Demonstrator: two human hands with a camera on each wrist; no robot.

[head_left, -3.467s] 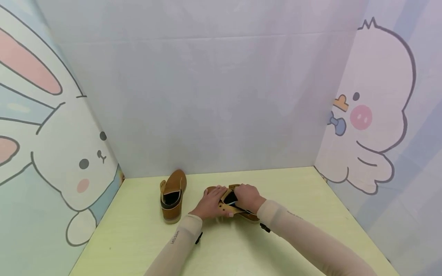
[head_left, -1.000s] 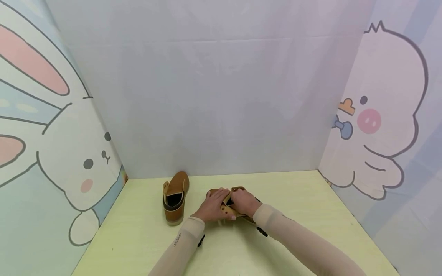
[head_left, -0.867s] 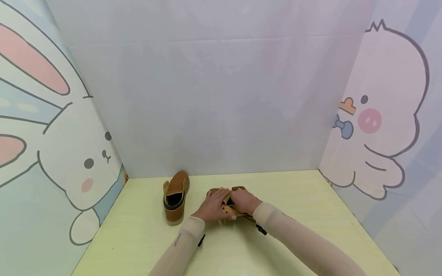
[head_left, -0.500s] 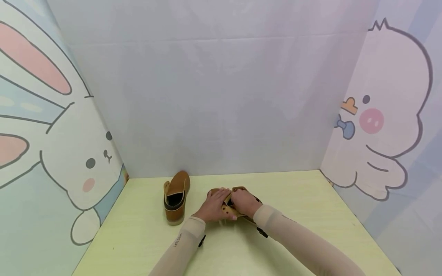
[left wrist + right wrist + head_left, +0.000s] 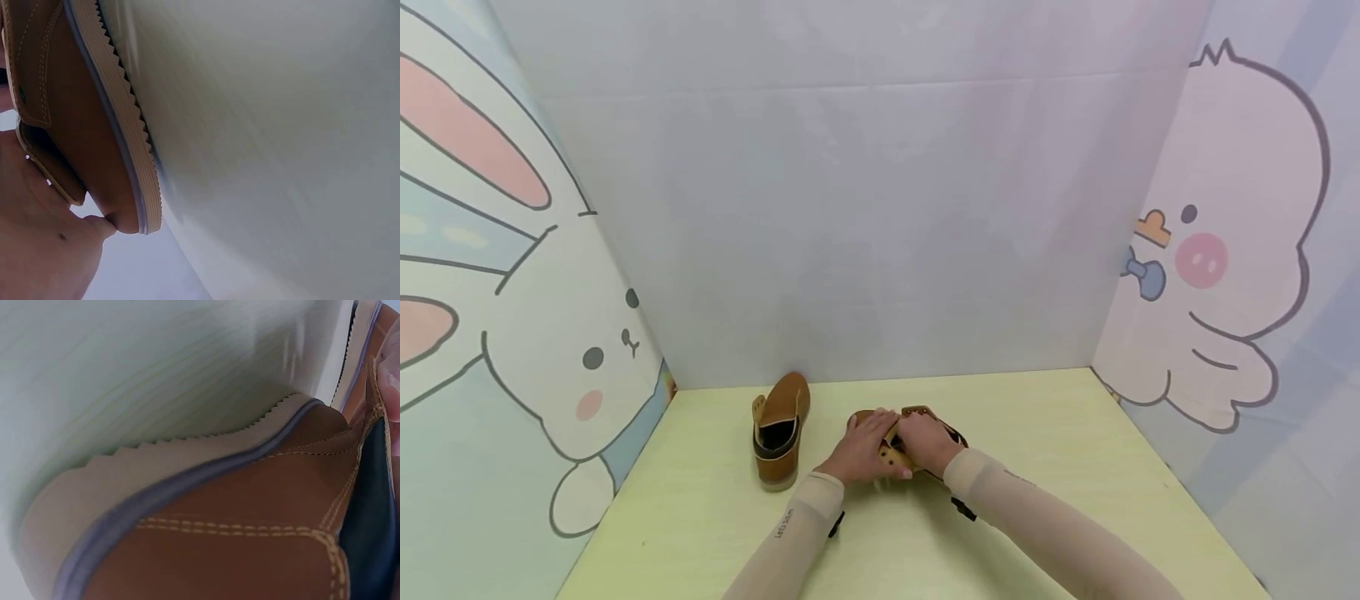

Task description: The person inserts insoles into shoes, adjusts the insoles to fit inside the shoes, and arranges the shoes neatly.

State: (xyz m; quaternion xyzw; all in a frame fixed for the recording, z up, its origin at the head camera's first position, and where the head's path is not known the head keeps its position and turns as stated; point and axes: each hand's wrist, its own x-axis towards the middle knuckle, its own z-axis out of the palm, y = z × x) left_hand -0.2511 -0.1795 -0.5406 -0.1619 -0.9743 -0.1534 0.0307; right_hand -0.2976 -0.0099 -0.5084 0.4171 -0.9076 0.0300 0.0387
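Observation:
In the head view, a brown leather shoe (image 5: 919,410) lies in mid-table, toe to the left and heel to the right. My left hand (image 5: 863,452) grips its front part, the thumb along the tan eyelet flap (image 5: 891,457) and the other fingers over the toe. Curled, my right hand (image 5: 927,442) reaches into the shoe's opening; its fingertips are hidden there, so I cannot tell what they hold. Up close, the left wrist view has the shoe's side (image 5: 87,125) above a pale ridged sole (image 5: 134,134). Stitched leather (image 5: 250,487) fills the right wrist view.
A matching brown shoe (image 5: 777,442) stands to the left on the pale yellow-green table (image 5: 722,517), toe toward the back wall. Behind the table rises a plain grey wall (image 5: 850,233). Side panels bear a rabbit (image 5: 557,367) and a chick (image 5: 1225,192).
Over the last few seconds my right hand has shifted left and nearer to me, closer to my left hand, covering more of the shoe's opening. The left hand keeps its place on the toe.

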